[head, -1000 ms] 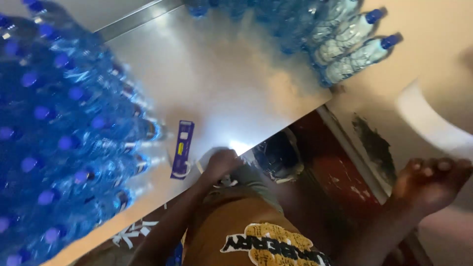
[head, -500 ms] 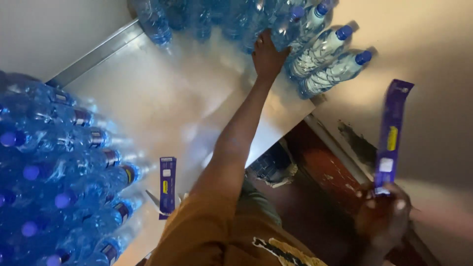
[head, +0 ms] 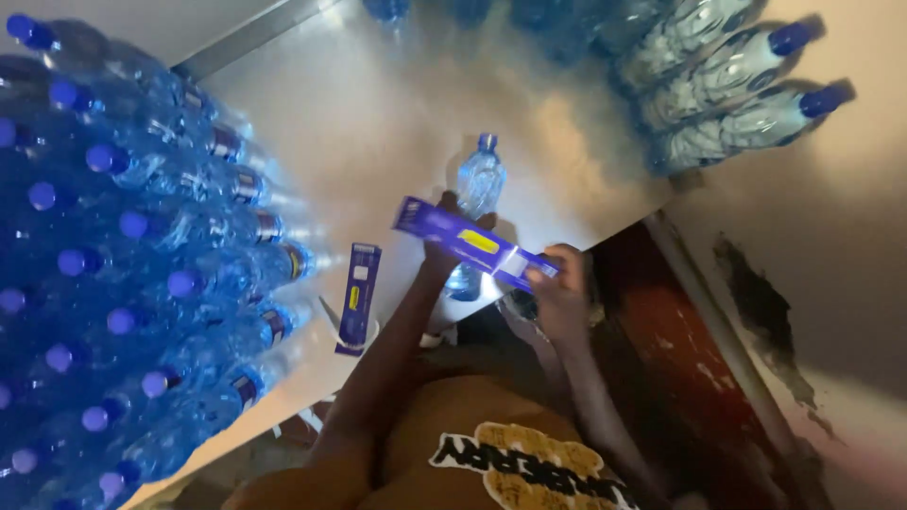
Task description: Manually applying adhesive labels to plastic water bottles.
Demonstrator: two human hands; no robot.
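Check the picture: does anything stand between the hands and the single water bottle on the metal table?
Nothing visible does. The left hand already grips the water bottle, while the right hand holds a purple label strip lying across its front.

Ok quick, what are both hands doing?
Left hand: closed on a clear water bottle lying on the metal table.
Right hand: holding a purple label strip.

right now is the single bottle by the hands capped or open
Capped: the lone bottle lies on the metal table with its blue cap on; the left hand holds it.
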